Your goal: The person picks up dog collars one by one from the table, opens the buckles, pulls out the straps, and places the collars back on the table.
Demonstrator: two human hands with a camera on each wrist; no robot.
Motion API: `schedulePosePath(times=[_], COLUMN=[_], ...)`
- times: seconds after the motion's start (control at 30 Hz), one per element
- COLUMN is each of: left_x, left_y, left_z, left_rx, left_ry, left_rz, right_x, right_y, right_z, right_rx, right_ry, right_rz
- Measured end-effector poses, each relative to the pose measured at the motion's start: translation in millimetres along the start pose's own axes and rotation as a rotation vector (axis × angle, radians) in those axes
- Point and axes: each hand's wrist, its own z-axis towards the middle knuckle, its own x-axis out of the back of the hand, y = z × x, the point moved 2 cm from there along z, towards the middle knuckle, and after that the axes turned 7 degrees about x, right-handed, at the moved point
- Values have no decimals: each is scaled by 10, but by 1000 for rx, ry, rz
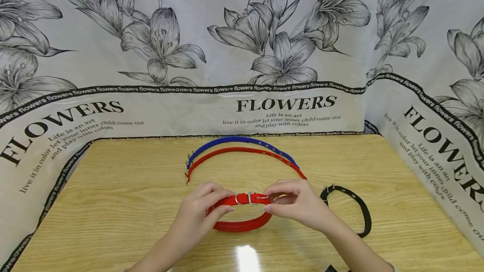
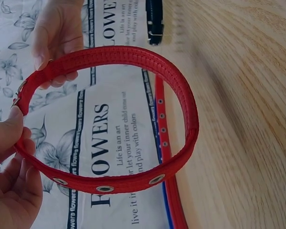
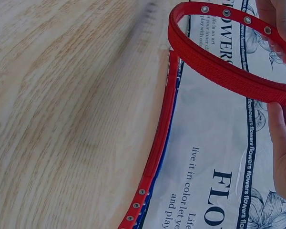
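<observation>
A red collar (image 1: 242, 225), closed into a loop, is held up between both hands above the wooden table. My left hand (image 1: 198, 209) pinches it just left of the metal buckle (image 1: 250, 198) and D-ring, thumb below and fingers above. On the buckle's other side my right hand (image 1: 300, 202) pinches the strap by the buckle's end. The left wrist view shows metal eyelets (image 2: 105, 189) along the loop's lower strap. Seen from the right wrist, the padded band (image 3: 219, 69) curves away from the fingers. Part of the buckle is hidden there by the hand.
Behind the hands, a blue collar (image 1: 234, 139) and a second red collar (image 1: 230, 150) lie unfastened in matching arcs. A black collar (image 1: 366, 215), curled round, lies to the right near my right forearm. Flower-printed cloth (image 1: 181, 112) hangs behind the table (image 1: 113, 209).
</observation>
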Motion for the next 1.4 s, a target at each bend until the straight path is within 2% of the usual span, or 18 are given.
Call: schedulePosePath(times=[0.2,0.47,0.6,0.87,0.97,1.07,1.13,1.23,1.3,1.4], left_x=[2,47,49,89,99,131,193,324,402,468], left_y=[-14,-50,-56,-22,-18,-35,-72,-155,-209,-259], left_z=[-18,-71,-53,-82,-88,-105,-123,-152,-155,-131], left_rx=[6,-16,-25,-2,-14,7,88,253,356,491], left_ry=[-6,-4,-8,-32,-35,-39,-21,12,38,68], left_rz=[-9,-87,-83,-71,-63,-52,-45,-80,-148,-259], right_x=[7,18,17,5,-2,17,81,238,335,407], right_y=[-21,-95,-113,-140,-146,-135,-119,-79,-53,-14], right_z=[-15,-24,-22,-31,-36,-43,-62,-131,-180,-198], right_rx=[-1,125,145,177,196,182,163,132,116,51], right_ry=[7,-5,12,0,-5,1,36,82,101,140], right_rz=[-4,-80,-103,-102,-107,-90,-62,27,68,109])
